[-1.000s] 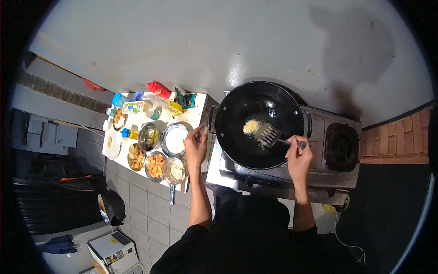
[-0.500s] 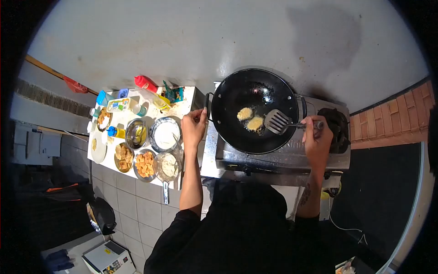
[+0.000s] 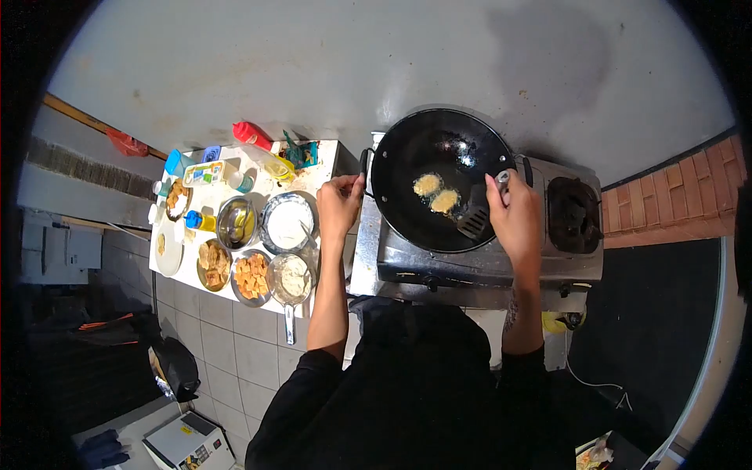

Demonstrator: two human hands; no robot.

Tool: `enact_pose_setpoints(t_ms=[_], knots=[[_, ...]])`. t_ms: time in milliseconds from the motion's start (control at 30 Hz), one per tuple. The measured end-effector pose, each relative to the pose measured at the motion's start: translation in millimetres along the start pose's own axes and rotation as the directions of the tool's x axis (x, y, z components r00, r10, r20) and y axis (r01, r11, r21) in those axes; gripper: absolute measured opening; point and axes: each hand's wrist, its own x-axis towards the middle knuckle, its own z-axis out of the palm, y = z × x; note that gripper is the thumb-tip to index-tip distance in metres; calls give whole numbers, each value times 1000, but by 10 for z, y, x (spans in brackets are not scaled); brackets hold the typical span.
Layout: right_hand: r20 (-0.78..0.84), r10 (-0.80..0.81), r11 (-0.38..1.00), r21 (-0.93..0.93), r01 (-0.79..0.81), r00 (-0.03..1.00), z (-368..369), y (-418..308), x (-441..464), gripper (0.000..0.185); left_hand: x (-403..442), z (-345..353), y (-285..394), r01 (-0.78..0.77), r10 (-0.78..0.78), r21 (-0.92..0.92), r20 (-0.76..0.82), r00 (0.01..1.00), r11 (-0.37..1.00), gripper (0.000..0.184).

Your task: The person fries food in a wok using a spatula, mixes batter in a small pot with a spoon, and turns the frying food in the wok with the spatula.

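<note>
A black wok (image 3: 423,223) sits over the left burner of the stove. Two pale golden battered pieces (image 3: 428,185) lie side by side near its middle, with small bubbles around them. My right hand (image 3: 515,211) grips the handle of a slotted spatula (image 3: 474,222), whose head rests inside the wok to the lower right of the pieces. At the wok's left side, my left hand (image 3: 341,202) is closed on the wok handle (image 3: 366,166), fingertips pinched at its lower end.
The steel stove (image 3: 501,270) has a second burner (image 3: 574,215) at the right. On the white table (image 3: 184,268) stand a bowl of orange cubes (image 3: 251,276), a plate of white flour (image 3: 287,223), a handled pan of batter (image 3: 291,278), and a red bottle (image 3: 251,134).
The spatula has moved off the pieces and down to the wok's lower right. Two separate pieces now show. My left hand has closed on the wok handle, and the wok is tilted differently.
</note>
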Motion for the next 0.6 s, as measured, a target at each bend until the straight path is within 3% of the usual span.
enact_pose_setpoints(t_ms=[233, 333, 400, 433, 533, 600], knots=[[28, 0, 1000, 3, 0, 1000, -5, 53, 7, 23, -13, -25, 70, -5, 5, 2, -3, 1000, 1000, 24], [31, 91, 994, -55, -89, 995, -58, 35, -15, 22, 3, -16, 39, -37, 36, 38, 19, 999, 999, 29], [-30, -48, 995, 84, 50, 998, 71, 150, 30, 23, 9, 5, 45, -41, 41, -6, -9, 999, 999, 25], [-29, -84, 996, 11, 84, 996, 91, 163, 52, 24, 5, 8, 72, -45, 45, -7, -2, 999, 999, 25], [19, -13, 999, 39, 12, 1000, -48, 33, 42, 25, 35, -14, 96, 11, -11, 0, 15, 1000, 1000, 24], [7, 39, 998, 54, -39, 999, 37, 140, 51, 25, 55, -13, 37, -48, 47, 37, 32, 998, 998, 24]])
